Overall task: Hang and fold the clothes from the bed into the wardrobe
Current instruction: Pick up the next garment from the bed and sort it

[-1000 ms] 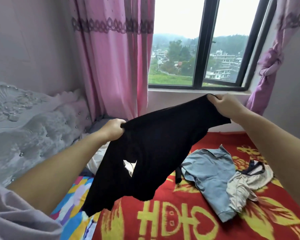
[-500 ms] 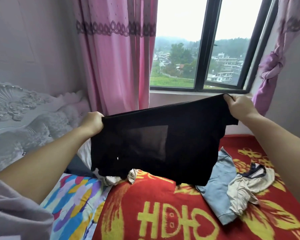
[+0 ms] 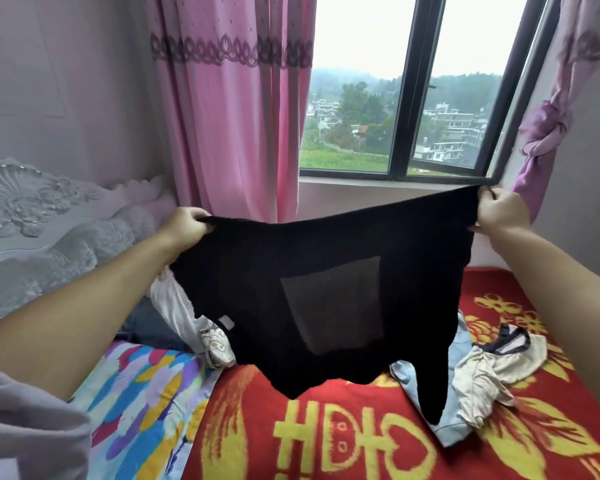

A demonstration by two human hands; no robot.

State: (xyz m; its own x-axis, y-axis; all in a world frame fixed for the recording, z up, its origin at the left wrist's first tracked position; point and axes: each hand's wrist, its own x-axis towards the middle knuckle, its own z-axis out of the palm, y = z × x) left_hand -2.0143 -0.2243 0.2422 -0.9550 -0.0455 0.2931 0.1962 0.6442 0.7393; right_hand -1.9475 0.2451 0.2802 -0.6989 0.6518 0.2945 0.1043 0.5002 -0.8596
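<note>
Large yellow characters woven into the red blanket (image 3: 257,427) below both hands, not clearly readable; small white tag (image 3: 226,322) on the black garment (image 3: 326,289), its print too small to tell. Garment stretched wide between the hands, above the bed. Left hand (image 3: 184,226) gripping one top corner, right hand (image 3: 499,211) gripping the other. Below the right hand, light blue shirt (image 3: 454,424) and beige garment (image 3: 492,375); below the left, white clothing (image 3: 174,303).
</note>
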